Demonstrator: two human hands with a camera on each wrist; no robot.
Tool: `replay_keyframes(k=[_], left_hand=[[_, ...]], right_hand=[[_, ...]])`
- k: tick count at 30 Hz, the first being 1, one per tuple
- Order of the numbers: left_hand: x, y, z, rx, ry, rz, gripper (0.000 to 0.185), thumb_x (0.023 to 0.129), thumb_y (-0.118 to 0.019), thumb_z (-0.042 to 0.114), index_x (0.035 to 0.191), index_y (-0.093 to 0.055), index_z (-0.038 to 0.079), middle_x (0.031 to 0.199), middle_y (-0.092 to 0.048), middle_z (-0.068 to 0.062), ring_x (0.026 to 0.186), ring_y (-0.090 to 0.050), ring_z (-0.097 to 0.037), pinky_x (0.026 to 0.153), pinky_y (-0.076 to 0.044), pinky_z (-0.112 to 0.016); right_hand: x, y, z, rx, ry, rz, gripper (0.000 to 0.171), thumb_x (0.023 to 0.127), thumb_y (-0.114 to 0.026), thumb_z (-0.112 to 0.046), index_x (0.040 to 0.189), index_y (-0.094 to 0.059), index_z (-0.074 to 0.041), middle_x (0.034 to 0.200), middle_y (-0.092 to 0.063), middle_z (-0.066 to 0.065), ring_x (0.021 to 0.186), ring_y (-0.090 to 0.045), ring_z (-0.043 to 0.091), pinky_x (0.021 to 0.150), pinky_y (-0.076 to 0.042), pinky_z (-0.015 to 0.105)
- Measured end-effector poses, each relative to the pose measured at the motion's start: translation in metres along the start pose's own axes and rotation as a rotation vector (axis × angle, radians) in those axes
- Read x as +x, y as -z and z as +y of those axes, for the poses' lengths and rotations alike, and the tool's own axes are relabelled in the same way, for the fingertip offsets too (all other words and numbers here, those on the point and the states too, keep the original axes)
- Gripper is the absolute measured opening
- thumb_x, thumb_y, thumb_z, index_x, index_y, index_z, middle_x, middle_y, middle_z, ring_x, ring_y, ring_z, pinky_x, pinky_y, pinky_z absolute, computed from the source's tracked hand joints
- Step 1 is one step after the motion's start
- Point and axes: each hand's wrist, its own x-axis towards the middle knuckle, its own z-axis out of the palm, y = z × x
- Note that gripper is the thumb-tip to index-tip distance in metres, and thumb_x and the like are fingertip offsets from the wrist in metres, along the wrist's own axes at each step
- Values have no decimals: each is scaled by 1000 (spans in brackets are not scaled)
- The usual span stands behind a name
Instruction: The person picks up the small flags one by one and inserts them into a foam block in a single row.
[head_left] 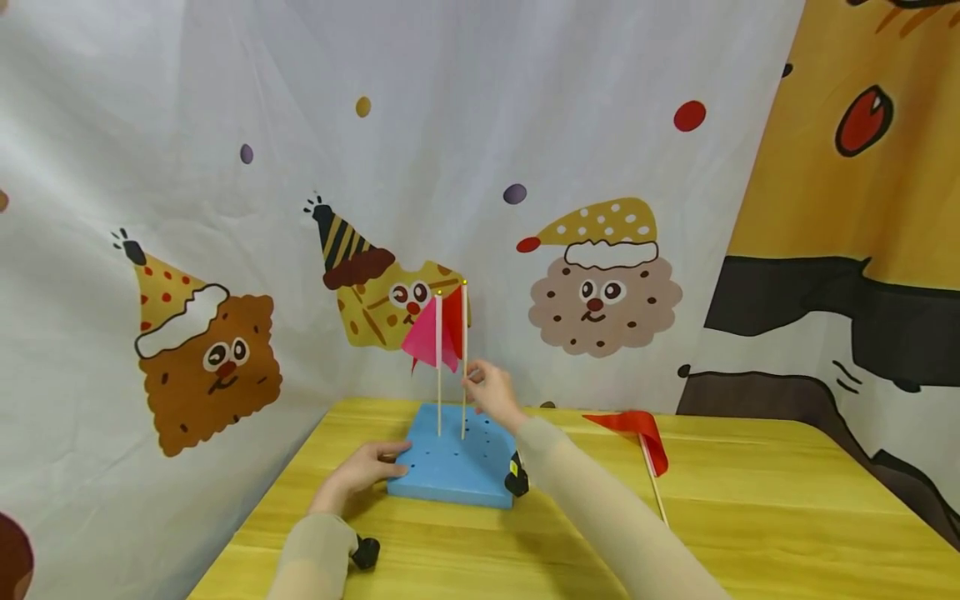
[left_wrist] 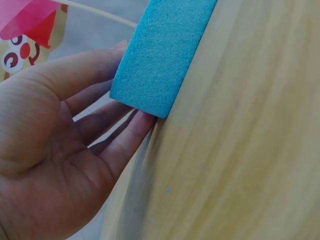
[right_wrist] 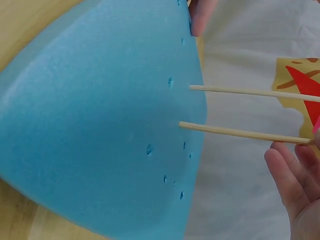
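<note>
My left hand [head_left: 362, 473] rests against the left edge of a blue foam block [head_left: 457, 477]. In the left wrist view its fairly straight fingers touch the block's side near a corner, with the thumb higher along the edge. My right hand [head_left: 491, 392] pinches the thin wooden stick [right_wrist: 240, 133] of a red flag [head_left: 453, 321] below its cloth. This stick's lower end meets the top of the block. Just left of it, a pink flag [head_left: 422, 335] stands upright on its own stick [head_left: 439, 400], overlapping part of the red cloth.
Several small holes dot the block's top. Another red flag [head_left: 652, 442] lies on the wooden table [head_left: 765, 500] to the right, cloth toward the back. Behind the table hangs a pale curtain [head_left: 450, 83] printed with cartoon biscuits.
</note>
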Motion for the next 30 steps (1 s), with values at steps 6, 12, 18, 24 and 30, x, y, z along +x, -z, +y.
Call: replay_keyframes(k=[6, 12, 18, 24, 30], left_hand=[[0, -1, -3, -8, 4, -3, 55, 93, -67, 13, 141, -47, -5, 146, -39, -26, 132, -34, -48, 96, -48, -44], [1, 0, 0, -2, 18, 12, 55, 92, -68, 13, 140, -48, -4, 145, -40, -28, 132, -35, -48, 96, -48, -44], [2, 1, -1, 17, 15, 17, 55, 92, -68, 15, 140, -49, -3, 144, -41, -28, 131, -38, -47, 96, -48, -46], [3, 0, -2, 3, 9, 9, 55, 92, -68, 14, 140, -49, -4, 144, -40, -29, 128, -42, -46, 94, -50, -43], [0, 1, -2, 14, 6, 6, 56, 92, -68, 15, 141, -48, -3, 145, -39, -29, 130, -38, -48, 95, -49, -45]], right_hand=[[-5, -3, 4, -11, -4, -12, 23, 96, -63, -12, 114, -61, 2, 92, -67, 9, 70, -69, 26, 48, -56, 34], [-8, -4, 4, 13, -11, -2, 20, 96, -63, -12, 112, -61, 0, 92, -67, 9, 75, -69, 34, 47, -55, 33], [-6, -3, 6, 6, 1, -3, 21, 95, -64, -12, 113, -62, -1, 94, -68, 9, 74, -69, 31, 46, -54, 31], [-7, -1, 10, -6, 3, -13, 25, 94, -66, -16, 115, -62, -3, 97, -69, 11, 74, -70, 29, 45, -54, 31], [-15, 17, 15, 38, -5, -29, 27, 92, -68, -17, 116, -63, -5, 97, -69, 11, 70, -68, 23, 49, -56, 38]])
